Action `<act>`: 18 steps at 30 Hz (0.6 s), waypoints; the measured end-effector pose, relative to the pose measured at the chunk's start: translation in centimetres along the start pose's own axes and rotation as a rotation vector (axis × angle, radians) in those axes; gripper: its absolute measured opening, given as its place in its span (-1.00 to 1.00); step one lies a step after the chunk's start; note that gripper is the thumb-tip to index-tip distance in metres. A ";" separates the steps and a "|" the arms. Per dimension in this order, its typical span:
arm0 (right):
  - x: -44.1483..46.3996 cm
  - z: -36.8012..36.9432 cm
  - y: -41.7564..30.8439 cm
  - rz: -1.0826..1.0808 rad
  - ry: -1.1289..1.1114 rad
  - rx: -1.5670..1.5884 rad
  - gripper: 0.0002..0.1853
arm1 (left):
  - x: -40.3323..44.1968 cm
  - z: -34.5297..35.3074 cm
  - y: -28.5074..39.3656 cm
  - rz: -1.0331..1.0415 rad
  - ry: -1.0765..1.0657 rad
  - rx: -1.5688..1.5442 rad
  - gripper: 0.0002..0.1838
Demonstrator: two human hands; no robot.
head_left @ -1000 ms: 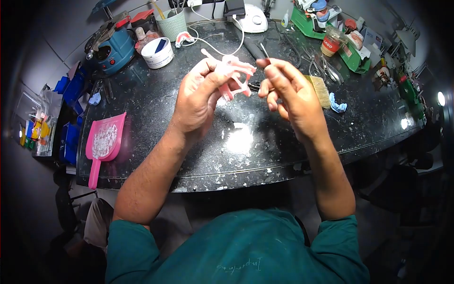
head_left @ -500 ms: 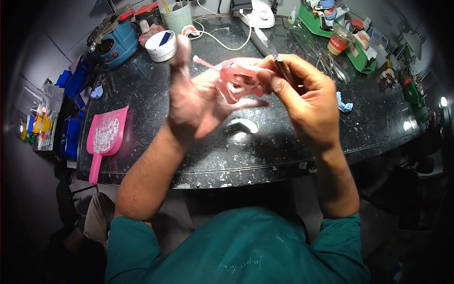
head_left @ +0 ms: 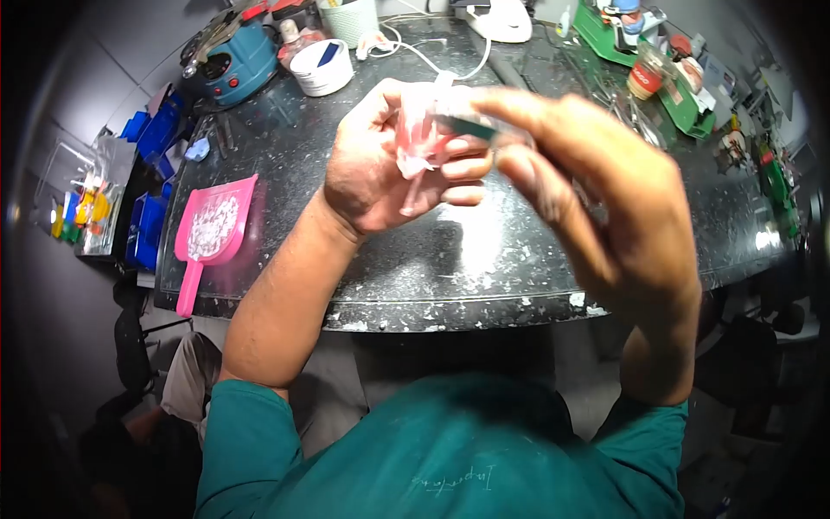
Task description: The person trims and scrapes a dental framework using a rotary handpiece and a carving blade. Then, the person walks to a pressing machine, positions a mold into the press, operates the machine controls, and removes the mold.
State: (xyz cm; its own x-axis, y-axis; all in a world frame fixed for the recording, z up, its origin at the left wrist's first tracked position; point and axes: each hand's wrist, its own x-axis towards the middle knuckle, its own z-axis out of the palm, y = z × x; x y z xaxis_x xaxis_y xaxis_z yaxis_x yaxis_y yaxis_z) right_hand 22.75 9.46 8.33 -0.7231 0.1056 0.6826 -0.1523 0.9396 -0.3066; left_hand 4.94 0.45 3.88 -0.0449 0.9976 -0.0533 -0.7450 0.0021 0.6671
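My left hand [head_left: 367, 164] is palm up, its fingers curled round a pink dental piece [head_left: 417, 154] that looks glossy and partly washed out by light. A thin pink stalk [head_left: 413, 195] sticks out of it toward the palm's lower edge. Held between the thumb and fingers of my right hand [head_left: 614, 195] is a slim tool with a dark, flat part [head_left: 467, 128], which reaches over the pink piece. Motion blurs the right hand and the tool, so I cannot tell whether the tool touches the piece.
On the dark, scuffed worktop [head_left: 380, 277] a pink dustpan [head_left: 245, 195] with white shavings lies at left. Behind stand a white tub [head_left: 322, 78], a blue machine [head_left: 238, 65] and a white device [head_left: 501, 22] with a cable. A green tray [head_left: 601, 43] and a cup [head_left: 647, 78] are at back right.
My left fingers, spread before, now curl round the pink piece, and the piece has turned. My right hand has left the piece and risen to the right with the tool. The view has shifted slightly.
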 end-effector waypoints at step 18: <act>-2.1 2.0 -2.5 0.151 -0.243 -0.365 -0.88 | 1.1 -2.0 0.2 0.398 -0.415 0.475 -0.43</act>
State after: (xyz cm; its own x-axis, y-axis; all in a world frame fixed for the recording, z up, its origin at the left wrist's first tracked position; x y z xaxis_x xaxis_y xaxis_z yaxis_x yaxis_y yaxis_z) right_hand 23.28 6.21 6.38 -0.8626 0.2116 0.4595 0.1826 0.9773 -0.1071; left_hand 3.46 1.40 2.45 0.0734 0.8734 0.4815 -0.3526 -0.4289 0.8317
